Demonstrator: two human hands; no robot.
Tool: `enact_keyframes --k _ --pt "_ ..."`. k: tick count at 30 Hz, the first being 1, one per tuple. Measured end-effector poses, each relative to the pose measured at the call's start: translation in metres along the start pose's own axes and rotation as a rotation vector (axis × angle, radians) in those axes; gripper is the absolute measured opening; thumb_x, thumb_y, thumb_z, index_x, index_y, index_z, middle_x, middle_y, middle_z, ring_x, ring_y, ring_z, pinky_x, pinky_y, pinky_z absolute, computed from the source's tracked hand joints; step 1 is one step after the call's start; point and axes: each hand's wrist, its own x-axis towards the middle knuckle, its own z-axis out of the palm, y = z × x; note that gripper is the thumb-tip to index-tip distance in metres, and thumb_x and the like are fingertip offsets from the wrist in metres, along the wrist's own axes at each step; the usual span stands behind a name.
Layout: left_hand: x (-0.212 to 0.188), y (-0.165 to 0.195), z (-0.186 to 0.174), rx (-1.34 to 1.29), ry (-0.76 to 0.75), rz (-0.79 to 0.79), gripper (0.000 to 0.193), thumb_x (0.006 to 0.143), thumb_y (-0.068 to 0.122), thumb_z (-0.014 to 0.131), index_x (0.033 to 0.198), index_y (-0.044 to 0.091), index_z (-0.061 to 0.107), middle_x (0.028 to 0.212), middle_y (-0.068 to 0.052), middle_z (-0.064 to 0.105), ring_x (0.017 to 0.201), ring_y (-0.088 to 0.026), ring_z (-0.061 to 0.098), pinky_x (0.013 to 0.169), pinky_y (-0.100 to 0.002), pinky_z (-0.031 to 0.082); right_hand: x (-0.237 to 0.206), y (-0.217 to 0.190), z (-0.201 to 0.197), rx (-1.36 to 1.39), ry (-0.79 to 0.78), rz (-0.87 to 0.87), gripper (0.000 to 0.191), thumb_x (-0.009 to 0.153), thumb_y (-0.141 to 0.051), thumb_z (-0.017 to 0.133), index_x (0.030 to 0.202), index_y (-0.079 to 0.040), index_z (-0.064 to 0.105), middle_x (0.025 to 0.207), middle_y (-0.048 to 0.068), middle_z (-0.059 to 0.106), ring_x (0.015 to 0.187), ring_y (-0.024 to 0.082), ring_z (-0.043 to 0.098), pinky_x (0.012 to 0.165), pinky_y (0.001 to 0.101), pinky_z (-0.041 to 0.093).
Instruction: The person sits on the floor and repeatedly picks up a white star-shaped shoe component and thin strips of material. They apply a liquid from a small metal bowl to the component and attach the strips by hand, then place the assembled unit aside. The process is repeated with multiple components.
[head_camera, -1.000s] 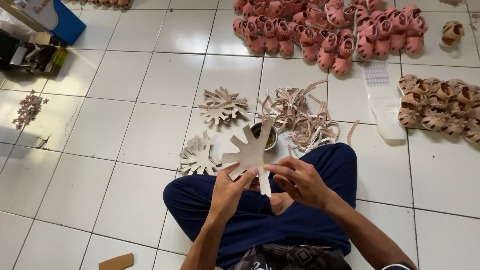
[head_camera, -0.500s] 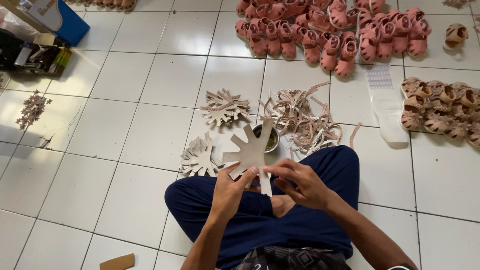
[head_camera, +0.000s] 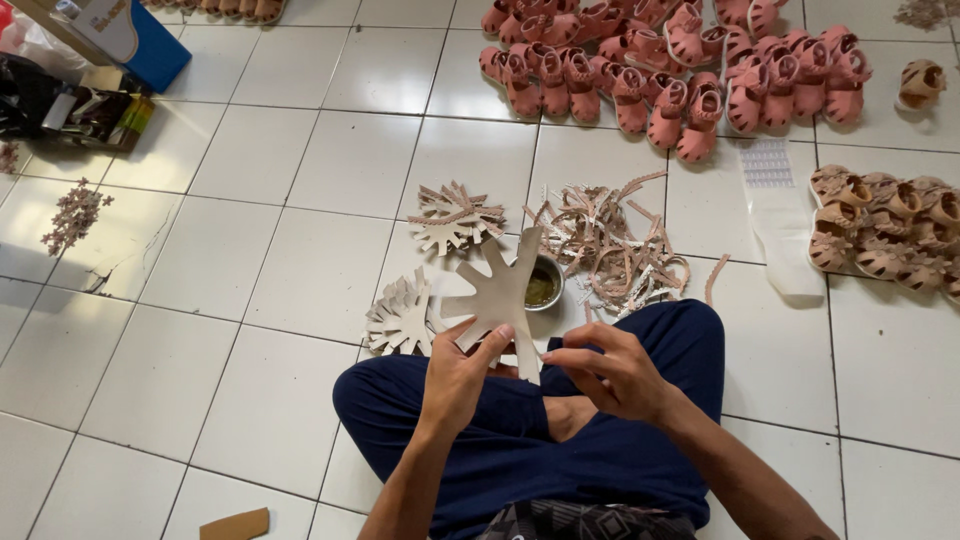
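I sit cross-legged on a white tiled floor in dark blue trousers (head_camera: 600, 450). My left hand (head_camera: 462, 372) holds up a beige cut-out piece (head_camera: 497, 292) with several finger-like tabs, gripping it at its lower edge. My right hand (head_camera: 612, 366) pinches the narrow strip at the bottom of the same piece. Just behind the piece stands a small round tin (head_camera: 543, 285) with yellowish glue inside.
Two stacks of similar cut-outs (head_camera: 403, 316) (head_camera: 455, 218) lie ahead on the left. A heap of beige strips (head_camera: 615, 240) lies past the tin. Pink small sandals (head_camera: 680, 55) fill the far floor, beige ones (head_camera: 890, 225) the right. A blue box (head_camera: 130, 40) is far left.
Both hands keep the cut-out piece; it has tilted slightly and my right fingers have shifted along its bottom strip.
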Motion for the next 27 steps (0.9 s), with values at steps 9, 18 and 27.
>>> enact_keyframes --k 9,18,27 --pt "-0.004 0.005 0.004 0.084 -0.042 0.035 0.031 0.096 0.019 0.067 0.112 -0.006 0.072 0.097 -0.013 0.077 0.084 -0.018 0.076 0.063 -0.029 0.065 0.018 0.004 -0.003 -0.136 -0.063 0.037 0.041 0.103 -0.024 0.060 0.143 -0.016 0.057 0.110 0.008 0.068 0.087 0.022 0.068 0.071 0.0388 0.057" --pt "-0.001 0.006 0.001 -0.012 0.012 0.038 0.031 0.096 0.018 0.068 0.113 -0.008 0.070 0.098 -0.013 0.076 0.084 -0.018 0.076 0.062 -0.029 0.065 -0.003 -0.005 0.000 0.084 -0.076 0.027 0.033 0.102 -0.017 0.065 0.134 -0.021 0.065 0.103 0.006 0.068 0.080 0.019 0.066 0.066 0.0362 0.055" --pt "0.001 0.006 0.004 0.060 -0.009 0.036 0.030 0.095 0.019 0.068 0.112 -0.006 0.071 0.098 -0.012 0.077 0.085 -0.018 0.076 0.062 -0.029 0.065 0.021 0.001 -0.008 -0.129 -0.076 0.005 0.047 0.098 -0.013 0.064 0.144 -0.019 0.057 0.110 0.007 0.066 0.088 0.022 0.066 0.073 0.0378 0.056"
